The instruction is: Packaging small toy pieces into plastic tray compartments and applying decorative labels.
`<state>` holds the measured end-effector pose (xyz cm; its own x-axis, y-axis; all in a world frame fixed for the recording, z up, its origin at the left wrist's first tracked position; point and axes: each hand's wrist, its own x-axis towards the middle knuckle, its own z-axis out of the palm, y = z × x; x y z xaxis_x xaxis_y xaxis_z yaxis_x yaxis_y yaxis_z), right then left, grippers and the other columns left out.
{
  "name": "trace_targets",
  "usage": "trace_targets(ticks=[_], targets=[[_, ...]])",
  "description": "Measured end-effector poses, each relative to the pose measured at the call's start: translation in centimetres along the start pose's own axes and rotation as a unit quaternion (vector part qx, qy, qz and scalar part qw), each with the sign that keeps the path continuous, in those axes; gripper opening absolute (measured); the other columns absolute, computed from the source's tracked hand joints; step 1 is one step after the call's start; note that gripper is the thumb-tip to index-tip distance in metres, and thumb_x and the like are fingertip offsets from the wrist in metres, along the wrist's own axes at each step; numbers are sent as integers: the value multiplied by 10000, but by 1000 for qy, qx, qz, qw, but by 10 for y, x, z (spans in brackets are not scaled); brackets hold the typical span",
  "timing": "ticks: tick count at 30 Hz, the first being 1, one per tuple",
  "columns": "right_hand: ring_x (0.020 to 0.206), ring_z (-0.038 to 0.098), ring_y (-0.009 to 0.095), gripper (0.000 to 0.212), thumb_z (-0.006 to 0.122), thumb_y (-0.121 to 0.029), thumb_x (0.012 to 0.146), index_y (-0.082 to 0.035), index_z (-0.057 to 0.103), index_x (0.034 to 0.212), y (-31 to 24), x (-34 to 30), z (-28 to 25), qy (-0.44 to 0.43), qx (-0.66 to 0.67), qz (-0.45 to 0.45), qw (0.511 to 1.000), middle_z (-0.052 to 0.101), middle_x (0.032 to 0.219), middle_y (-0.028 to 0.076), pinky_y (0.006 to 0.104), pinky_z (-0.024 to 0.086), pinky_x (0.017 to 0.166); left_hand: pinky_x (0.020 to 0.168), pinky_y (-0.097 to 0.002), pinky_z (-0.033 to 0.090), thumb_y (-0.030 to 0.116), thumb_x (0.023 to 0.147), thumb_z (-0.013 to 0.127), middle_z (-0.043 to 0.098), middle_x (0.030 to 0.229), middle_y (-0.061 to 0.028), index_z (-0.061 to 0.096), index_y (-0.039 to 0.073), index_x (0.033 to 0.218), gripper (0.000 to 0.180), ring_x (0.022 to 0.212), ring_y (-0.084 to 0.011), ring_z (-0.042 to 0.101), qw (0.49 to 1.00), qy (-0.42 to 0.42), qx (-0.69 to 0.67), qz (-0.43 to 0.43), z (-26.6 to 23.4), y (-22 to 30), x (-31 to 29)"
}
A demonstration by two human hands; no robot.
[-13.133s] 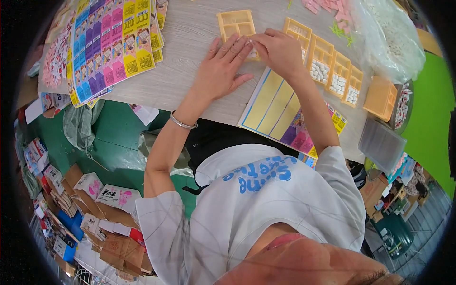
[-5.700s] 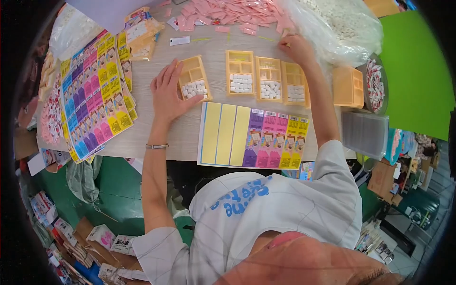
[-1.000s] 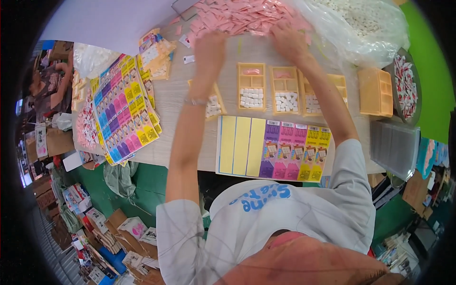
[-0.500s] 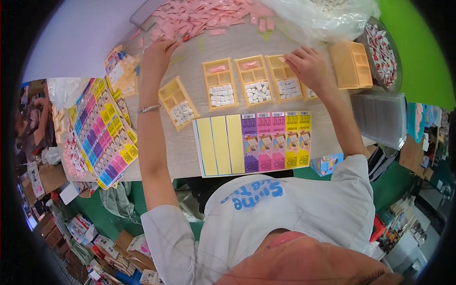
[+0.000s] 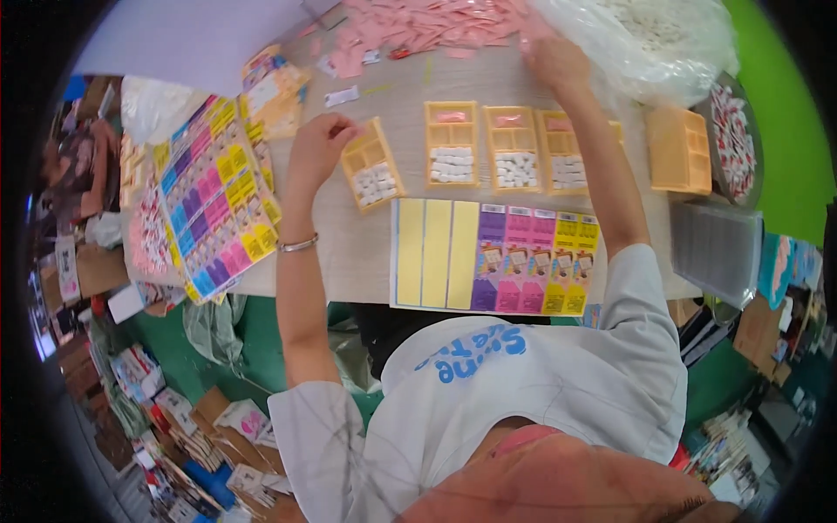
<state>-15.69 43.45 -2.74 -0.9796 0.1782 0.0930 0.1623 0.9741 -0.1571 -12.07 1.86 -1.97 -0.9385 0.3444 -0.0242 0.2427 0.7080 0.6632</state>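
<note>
My left hand point(image 5: 324, 150) is at the upper end of the tilted leftmost yellow tray point(image 5: 373, 167); its fingertips are pinched together, and what they hold is not clear. At the far edge of the table, my right hand point(image 5: 558, 65) reaches down to the right end of a heap of flat pink packets point(image 5: 427, 24). Its fingers curl among the packets, partly hidden. Further yellow trays point(image 5: 451, 144) stand in a row, with small white blocks point(image 5: 516, 170) in their near compartments. Pink packets point(image 5: 451, 117) lie in their far compartments. My right forearm covers part of the row's right end.
Before me lies a colourful printed card sheet point(image 5: 497, 257); more sheets point(image 5: 218, 196) are stacked at left. On the right are stacked yellow trays point(image 5: 678, 150), a round tray of red-and-white packets point(image 5: 734, 144) and clear plastic cases point(image 5: 715, 248). A clear bag point(image 5: 649, 44) lies far right.
My left hand has come nearer, from beside the pink heap to the leftmost tray. My right hand has moved from the third upright tray out to the heap. The whole view has shifted.
</note>
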Motion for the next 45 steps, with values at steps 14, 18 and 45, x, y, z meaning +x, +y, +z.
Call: trace_targets(ticks=[14,18,45], targets=[[868,710,343,217,650,-276,949,-110,757,1039,61,-26,-16,57,75,-56,994,739,961,145,442,552,757,882,-414,512,253,893,710,730,1091,-103,743,86,1028,217,1019,-310,671,982,72,177,4,24,19,-10],[812,696,321,161,682,-222,947,-104,747,1036,85,-67,-34,161,159,-93,970,726,917,134,403,539,715,1116,-517,354,366,942,650,504,1485,-110,549,112,1395,530,1372,-337,448,957,86,269,70,64,24,-45],[996,660,267,172,677,-131,889,-100,739,1047,-104,-36,-3,141,191,-362,901,716,1023,68,390,499,936,930,-487,426,312,924,678,698,1026,-50,737,145,1088,242,1049,-274,633,957,148,249,36,8,-41,46]])
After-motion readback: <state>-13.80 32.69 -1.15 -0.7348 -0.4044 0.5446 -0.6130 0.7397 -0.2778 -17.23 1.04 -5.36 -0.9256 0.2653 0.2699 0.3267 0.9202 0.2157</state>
